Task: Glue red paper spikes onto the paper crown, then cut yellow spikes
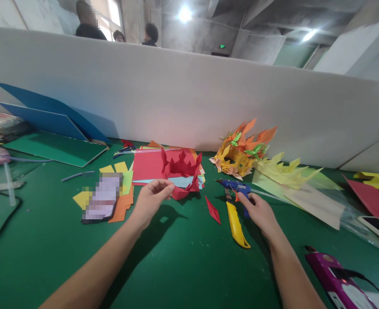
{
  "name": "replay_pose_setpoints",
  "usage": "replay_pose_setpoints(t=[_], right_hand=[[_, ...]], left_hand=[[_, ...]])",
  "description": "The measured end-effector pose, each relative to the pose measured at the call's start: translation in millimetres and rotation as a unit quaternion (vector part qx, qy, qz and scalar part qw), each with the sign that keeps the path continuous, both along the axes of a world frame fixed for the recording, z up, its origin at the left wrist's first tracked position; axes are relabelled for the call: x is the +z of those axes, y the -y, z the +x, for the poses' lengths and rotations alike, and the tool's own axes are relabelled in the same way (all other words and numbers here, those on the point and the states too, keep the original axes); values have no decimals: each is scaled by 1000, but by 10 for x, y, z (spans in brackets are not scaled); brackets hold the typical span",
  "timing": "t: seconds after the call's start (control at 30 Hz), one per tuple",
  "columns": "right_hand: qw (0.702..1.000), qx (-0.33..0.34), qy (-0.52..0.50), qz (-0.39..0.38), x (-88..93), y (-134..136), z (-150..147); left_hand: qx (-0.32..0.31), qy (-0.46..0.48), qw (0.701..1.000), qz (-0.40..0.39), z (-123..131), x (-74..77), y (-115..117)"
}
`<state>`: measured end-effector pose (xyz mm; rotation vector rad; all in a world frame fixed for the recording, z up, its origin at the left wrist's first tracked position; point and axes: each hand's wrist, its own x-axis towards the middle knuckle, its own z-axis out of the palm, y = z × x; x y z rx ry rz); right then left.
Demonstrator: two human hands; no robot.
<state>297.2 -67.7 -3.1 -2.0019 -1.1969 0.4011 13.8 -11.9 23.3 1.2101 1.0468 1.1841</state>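
My left hand [155, 198] is closed in a pinch on the near edge of a red folded-paper crown [180, 194], a ring with pointed tips standing up. My right hand [257, 210] is closed round a blue hot glue gun [234, 185] with an orange trigger; its nozzle points left. Between the hands a single folded red paper piece [213, 210] lies on the green table. A yellow utility knife [236, 223] lies beside the glue gun, just left of my right hand.
Sheets of coloured paper [146, 165] lie behind the crown. Orange and yellow paper crowns [231, 159] stand by the white partition [176, 94]. A phone [104, 197] rests on paper pieces at left. A purple device [334, 274] with a cable is at lower right. People are beyond the partition.
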Motion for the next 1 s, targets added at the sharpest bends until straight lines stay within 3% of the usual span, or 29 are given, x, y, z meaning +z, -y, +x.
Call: replay_pose_setpoints(t=[0.13, 0.43, 0.57, 0.63, 0.73, 0.83, 1.0], right_hand=[[997, 13, 19, -70, -53, -29, -5], [989, -22, 80, -122, -48, -47, -53], [990, -8, 131, -42, 89, 2, -122], [990, 41, 126, 41, 203, 6, -240], [975, 188, 56, 102, 400, -52, -537], [946, 306, 60, 89, 558, -187, -881], [919, 373, 121, 44, 653, -385, -1253]], left_hand=[[13, 20, 999, -23, 4, 4, -9], [24, 23, 999, -12, -9, 5, -19], [22, 4, 1000, 15, -12, 9, -21], [20, 7, 999, 34, -9, 1, -29], [4, 8, 999, 50, -4, -32, -39], [-9, -25, 998, 52, -5, -69, -35], [-12, -64, 996, 64, -27, -99, -17]])
